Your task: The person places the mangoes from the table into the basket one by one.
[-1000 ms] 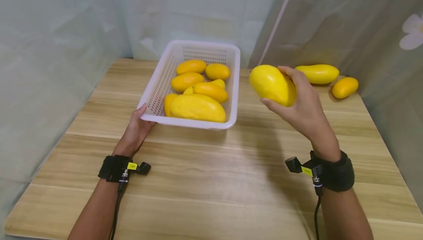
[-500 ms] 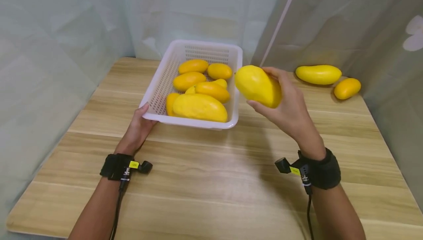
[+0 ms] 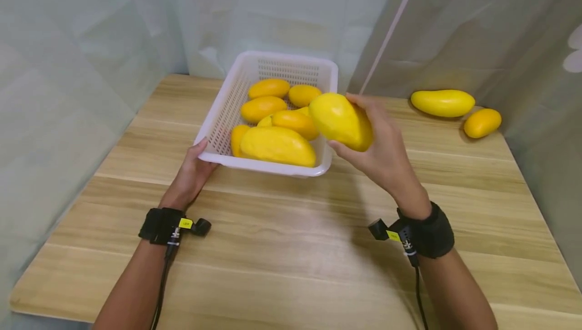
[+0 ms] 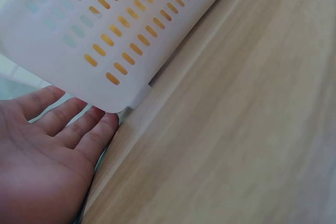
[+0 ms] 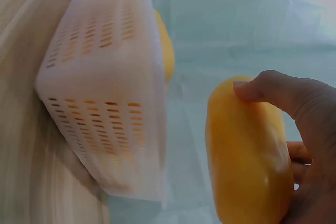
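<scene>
A large yellow mango point(image 3: 341, 120) is in my right hand point(image 3: 379, 148), held between thumb and fingers above the right rim of the basket. In the right wrist view the mango point(image 5: 247, 156) stands apart from the basket wall. My left hand point(image 3: 188, 173) holds the near left corner of the white plastic basket point(image 3: 263, 167), thumb over the rim. In the left wrist view the fingers point(image 4: 79, 124) lie against the basket's outside. Several yellow and orange mangoes lie inside, with a big yellow mango point(image 3: 277, 146) at the front.
A long yellow mango point(image 3: 442, 103) and a smaller orange mango point(image 3: 483, 123) lie at the back right of the wooden table point(image 3: 273, 269). Pale sheeting point(image 3: 291, 11) hangs behind the table and along both sides.
My right hand has carried the large mango leftward, from beside the basket to over its right rim. My left hand keeps its hold on the basket corner.
</scene>
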Available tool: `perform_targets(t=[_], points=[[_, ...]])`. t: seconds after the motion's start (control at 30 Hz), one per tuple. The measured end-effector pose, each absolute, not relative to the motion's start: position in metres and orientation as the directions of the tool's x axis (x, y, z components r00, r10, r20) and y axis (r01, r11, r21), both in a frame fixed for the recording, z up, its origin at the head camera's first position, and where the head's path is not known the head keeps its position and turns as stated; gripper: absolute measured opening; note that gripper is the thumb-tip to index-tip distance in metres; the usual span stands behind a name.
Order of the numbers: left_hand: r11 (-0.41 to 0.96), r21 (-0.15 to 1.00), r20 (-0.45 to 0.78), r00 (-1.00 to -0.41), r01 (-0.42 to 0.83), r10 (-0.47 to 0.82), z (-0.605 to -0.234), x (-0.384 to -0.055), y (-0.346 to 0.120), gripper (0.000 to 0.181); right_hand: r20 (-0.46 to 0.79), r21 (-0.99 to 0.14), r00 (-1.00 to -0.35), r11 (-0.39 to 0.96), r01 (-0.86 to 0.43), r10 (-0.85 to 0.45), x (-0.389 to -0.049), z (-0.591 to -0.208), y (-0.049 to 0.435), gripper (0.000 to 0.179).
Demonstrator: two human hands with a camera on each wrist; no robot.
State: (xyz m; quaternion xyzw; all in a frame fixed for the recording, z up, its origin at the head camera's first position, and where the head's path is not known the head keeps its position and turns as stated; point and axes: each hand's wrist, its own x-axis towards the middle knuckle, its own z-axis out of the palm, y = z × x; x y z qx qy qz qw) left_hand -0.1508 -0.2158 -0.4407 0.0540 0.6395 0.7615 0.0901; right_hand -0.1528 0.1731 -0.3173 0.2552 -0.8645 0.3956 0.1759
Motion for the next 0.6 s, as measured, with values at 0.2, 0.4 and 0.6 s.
perform_targets(t=[0.2, 0.4, 0.6], points=[[-0.158, 0.986, -0.024, -0.977, -0.059, 0.211, -0.44, -0.15, -0.217, 0.063, 0.554, -0.572, -0.765, 0.517, -0.636, -0.328, -0.158, -0.325, 0.16, 0.081], [-0.151, 0.987, -0.015, -0.977, -0.048, 0.213, -0.438, -0.15, -0.217, 0.063, 0.563, -0.566, -0.753, 0.504, -0.652, -0.341, -0.164, -0.33, 0.147, 0.077], [-0.18, 0.982, -0.015, -0.975, -0.057, 0.223, -0.438, -0.149, -0.217, 0.065, 0.559, -0.568, -0.748, 0.492, -0.66, -0.359, -0.168, -0.335, 0.138, 0.078]])
